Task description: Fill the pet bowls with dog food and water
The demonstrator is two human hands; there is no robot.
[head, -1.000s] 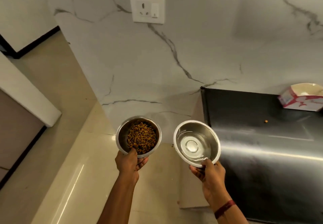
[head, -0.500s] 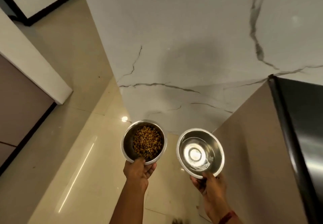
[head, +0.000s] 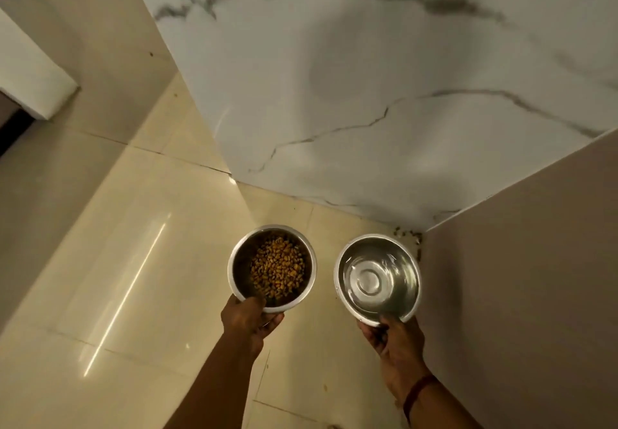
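Observation:
My left hand [head: 246, 320] grips the near rim of a steel bowl [head: 240, 269] holding brown dog food kibble [head: 277, 268]. My right hand [head: 393, 338] grips the near rim of a second steel bowl [head: 401, 298] with clear water in it. Both bowls hang side by side above the cream floor tiles [head: 133, 261], the water bowl on the right, close to the corner where the wall meets a cabinet side.
A white marble wall [head: 368, 94] rises straight ahead. A beige cabinet side [head: 521, 261] stands at the right. Some dark debris [head: 406, 234] lies in the floor corner. A white wall end [head: 30, 74] juts in at the far left.
The view has tilted down toward the floor; the black counter top has left the frame. Both bowls have moved lower, nearer the floor corner, still held in the same hands.

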